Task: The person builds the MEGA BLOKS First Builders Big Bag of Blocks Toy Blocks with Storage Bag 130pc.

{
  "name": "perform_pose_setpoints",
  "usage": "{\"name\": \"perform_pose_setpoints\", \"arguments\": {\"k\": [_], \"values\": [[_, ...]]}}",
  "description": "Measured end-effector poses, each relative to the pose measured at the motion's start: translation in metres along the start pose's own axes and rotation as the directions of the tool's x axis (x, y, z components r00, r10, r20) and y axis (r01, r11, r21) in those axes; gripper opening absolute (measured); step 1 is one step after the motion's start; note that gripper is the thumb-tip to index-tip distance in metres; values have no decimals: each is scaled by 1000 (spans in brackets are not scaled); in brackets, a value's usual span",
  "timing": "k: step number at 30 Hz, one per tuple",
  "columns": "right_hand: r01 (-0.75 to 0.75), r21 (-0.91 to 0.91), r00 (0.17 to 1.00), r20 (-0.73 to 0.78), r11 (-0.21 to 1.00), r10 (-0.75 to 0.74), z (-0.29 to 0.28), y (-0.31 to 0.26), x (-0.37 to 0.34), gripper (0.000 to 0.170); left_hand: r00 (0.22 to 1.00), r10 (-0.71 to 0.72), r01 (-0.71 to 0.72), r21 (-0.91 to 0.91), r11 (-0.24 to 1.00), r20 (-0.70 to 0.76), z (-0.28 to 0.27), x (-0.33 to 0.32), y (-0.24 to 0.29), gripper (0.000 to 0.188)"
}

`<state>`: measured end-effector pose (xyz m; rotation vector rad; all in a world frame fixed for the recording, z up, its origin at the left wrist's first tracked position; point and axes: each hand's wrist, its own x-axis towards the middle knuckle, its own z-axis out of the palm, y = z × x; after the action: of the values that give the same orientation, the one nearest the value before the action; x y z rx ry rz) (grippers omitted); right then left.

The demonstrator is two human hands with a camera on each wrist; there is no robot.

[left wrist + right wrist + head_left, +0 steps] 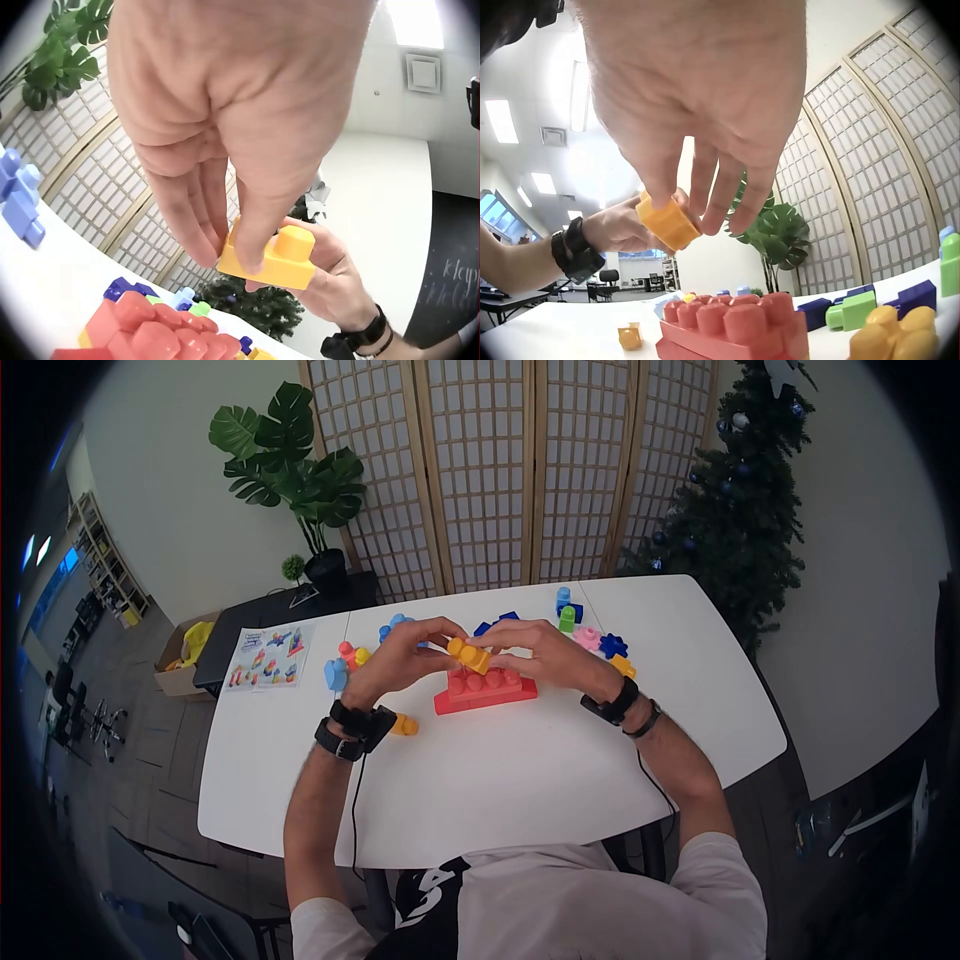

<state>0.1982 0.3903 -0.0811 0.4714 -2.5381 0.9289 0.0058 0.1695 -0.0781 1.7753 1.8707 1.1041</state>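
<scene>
Both hands pinch one yellow-orange block [469,655] above the red studded block [485,685] on the table. In the left wrist view the left hand [232,127] has its thumb across the near side of the yellow block [274,262], and the right hand [334,289] grips the other end. The right wrist view shows the right hand's [697,112] thumb and fingers at the yellow block [667,221], with the left hand [622,229] on its far side. A gap separates this block from the red one [735,326].
Another orange block [405,724] lies left of the red one. Blue, red and yellow blocks [336,675] and a picture sheet [267,658] are at the left. Green [567,619], pink [587,638], dark blue [614,646] and orange [622,665] blocks are at the right.
</scene>
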Motion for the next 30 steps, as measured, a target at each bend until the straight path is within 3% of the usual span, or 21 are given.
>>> {"name": "perform_pose_setpoints", "arguments": {"k": [3, 5, 9, 14, 20, 30], "values": [[-41, 15, 999, 28, 999, 41, -6, -9, 2, 40, 998, -7, 3, -72, 997, -58, 3, -1, 9, 47], [-60, 16, 998, 18, 998, 60, -9, -10, 3, 39, 997, -42, 25, -223, 975, -72, 6, -2, 14, 54], [-14, 65, 998, -65, 998, 18, -6, -10, 3, 38, 994, 14, -37, -220, 975, -108, 13, 1, 25, 63], [-33, 51, 996, -81, 998, 37, -6, -8, 1, 34, 983, 44, -42, 13, 999, -177, 15, 5, 26, 71], [-98, 70, 987, -119, 993, 106, -14, 2, -10, 30, 995, -40, 55, 166, 985, -96, 22, 5, 11, 71], [-207, 13, 965, -162, 978, 206, -34, 23, -29, 26, 997, -72, 64, 177, 982, 40, 42, 12, -33, 71]]}}
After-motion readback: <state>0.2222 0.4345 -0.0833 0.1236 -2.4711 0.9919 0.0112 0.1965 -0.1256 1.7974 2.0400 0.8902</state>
